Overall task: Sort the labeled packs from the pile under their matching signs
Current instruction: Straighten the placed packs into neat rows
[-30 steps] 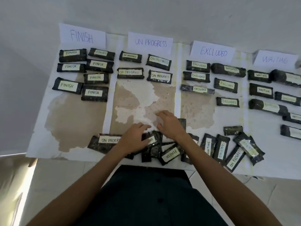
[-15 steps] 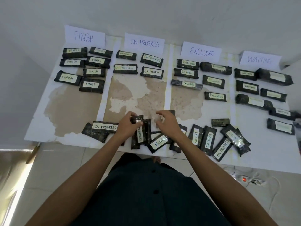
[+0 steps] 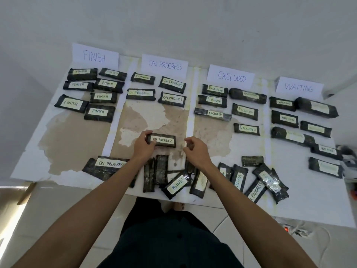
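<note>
"Over the peeled brown patch in the second column of the worktop (image 3: 309,200), which hand has the pack?"

"The left hand (image 3: 144,147). Its fingers are clamped on the left end of the held pack (image 3: 163,141), which lies level with its ON PROGRESS label facing up. I cannot tell whether it touches the surface."

"And the right hand (image 3: 195,151)?"

"Just beside the pack's right end, not touching it. Its fingers are loosely curled, thumb and forefinger slightly apart, with nothing in them."

"Where is the matching sign?"

"The ON PROGRESS sign (image 3: 164,65) stands at the far edge, straight beyond the pack. Four sorted packs (image 3: 172,99) lie in two rows between them."

"What is nearer?"

"The pile (image 3: 160,171) along the near edge, beneath both wrists. A FINISH pack (image 3: 176,184) lies slanted in it. The left forearm crosses another ON PROGRESS pack (image 3: 112,163) and hides its right end."
</note>
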### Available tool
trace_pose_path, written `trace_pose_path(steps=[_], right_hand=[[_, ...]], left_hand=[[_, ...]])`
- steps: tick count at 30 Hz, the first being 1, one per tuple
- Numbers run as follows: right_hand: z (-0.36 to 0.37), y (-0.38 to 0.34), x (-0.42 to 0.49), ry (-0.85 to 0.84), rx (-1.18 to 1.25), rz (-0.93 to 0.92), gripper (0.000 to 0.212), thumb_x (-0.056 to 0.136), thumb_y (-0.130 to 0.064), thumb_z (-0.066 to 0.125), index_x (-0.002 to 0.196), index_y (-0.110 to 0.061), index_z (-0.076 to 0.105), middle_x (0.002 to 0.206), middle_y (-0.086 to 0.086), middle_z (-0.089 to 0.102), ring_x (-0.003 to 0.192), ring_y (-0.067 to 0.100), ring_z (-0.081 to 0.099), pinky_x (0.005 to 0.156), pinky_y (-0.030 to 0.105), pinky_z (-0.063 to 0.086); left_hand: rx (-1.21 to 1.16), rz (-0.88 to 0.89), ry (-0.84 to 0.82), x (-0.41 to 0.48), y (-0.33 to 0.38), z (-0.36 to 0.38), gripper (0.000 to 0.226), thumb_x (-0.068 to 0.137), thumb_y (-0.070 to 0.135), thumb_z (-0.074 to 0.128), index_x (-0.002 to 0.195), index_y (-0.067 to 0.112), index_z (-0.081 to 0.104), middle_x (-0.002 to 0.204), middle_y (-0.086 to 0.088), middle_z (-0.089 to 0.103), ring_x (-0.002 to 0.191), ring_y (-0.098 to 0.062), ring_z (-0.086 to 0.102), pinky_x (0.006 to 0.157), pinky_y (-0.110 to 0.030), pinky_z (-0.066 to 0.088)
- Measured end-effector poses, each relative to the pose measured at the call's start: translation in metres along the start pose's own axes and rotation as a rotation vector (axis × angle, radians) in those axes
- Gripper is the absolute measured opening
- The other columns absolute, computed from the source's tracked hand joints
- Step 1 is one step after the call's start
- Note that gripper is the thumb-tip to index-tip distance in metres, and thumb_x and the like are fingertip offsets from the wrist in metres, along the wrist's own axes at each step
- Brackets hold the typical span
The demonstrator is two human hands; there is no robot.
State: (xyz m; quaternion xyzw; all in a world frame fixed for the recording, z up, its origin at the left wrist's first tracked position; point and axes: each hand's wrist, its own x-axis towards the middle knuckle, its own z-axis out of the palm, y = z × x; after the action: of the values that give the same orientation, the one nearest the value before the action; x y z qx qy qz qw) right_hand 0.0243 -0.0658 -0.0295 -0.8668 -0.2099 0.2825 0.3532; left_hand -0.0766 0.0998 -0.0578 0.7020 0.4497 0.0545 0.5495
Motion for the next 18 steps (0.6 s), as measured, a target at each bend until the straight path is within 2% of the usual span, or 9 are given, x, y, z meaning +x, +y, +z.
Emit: trace_pose_path(steps=[3, 5, 8, 13, 18], right_hand=[[0.004, 0.01, 0.008, -0.018, -0.102, -0.028, 0.032, 0.087, -0.013, 0.057, 0.119, -0.01, 0.059, 0.116, 0.012, 0.059, 0.105, 0.025, 0.057, 0.095, 0.039, 0.048], [0.008, 0.018, 0.009, -0.016, -0.178, -0.064, 0.033, 0.085, -0.013, 0.056, 0.118, -0.009, 0.06, 0.116, 0.012, 0.059, 0.109, 0.029, 0.053, 0.096, 0.041, 0.046], [0.011, 0.023, 0.01, -0.014, -0.26, -0.111, 0.033, 0.084, -0.013, 0.055, 0.117, -0.01, 0.061, 0.116, 0.011, 0.059, 0.109, 0.029, 0.046, 0.095, 0.037, 0.041], [0.016, 0.03, 0.015, 0.013, -0.271, -0.163, 0.032, 0.084, -0.012, 0.055, 0.114, -0.012, 0.062, 0.115, 0.009, 0.058, 0.108, 0.029, 0.044, 0.091, 0.04, 0.042], [0.015, 0.038, 0.02, 0.051, -0.226, -0.19, 0.031, 0.081, -0.009, 0.057, 0.111, -0.011, 0.063, 0.112, 0.008, 0.06, 0.103, 0.029, 0.048, 0.088, 0.04, 0.043]], left_hand=[[0.221, 0.087, -0.001, 0.012, -0.002, 0.007, 0.048, 0.083, 0.006, 0.064, 0.128, 0.01, 0.047, 0.119, -0.012, 0.051, 0.105, -0.024, 0.053, 0.084, -0.025, 0.043], [0.392, 0.118, 0.031, 0.019, -0.005, 0.009, 0.048, 0.082, 0.013, 0.066, 0.126, 0.016, 0.049, 0.12, -0.015, 0.045, 0.107, -0.029, 0.048, 0.09, -0.033, 0.042], [0.641, 0.183, 0.085, 0.032, -0.009, 0.009, 0.041, 0.081, 0.025, 0.067, 0.12, 0.022, 0.054, 0.122, -0.014, 0.044, 0.112, -0.035, 0.041, 0.094, -0.045, 0.039], [0.709, 0.272, 0.131, 0.06, 0.002, 0.018, 0.039, 0.083, 0.027, 0.065, 0.12, 0.019, 0.056, 0.119, -0.015, 0.047, 0.11, -0.036, 0.042, 0.092, -0.045, 0.039], [0.597, 0.27, 0.138, 0.089, 0.025, 0.035, 0.039, 0.085, 0.022, 0.063, 0.122, 0.016, 0.053, 0.122, -0.016, 0.044, 0.11, -0.034, 0.044, 0.09, -0.043, 0.042]])
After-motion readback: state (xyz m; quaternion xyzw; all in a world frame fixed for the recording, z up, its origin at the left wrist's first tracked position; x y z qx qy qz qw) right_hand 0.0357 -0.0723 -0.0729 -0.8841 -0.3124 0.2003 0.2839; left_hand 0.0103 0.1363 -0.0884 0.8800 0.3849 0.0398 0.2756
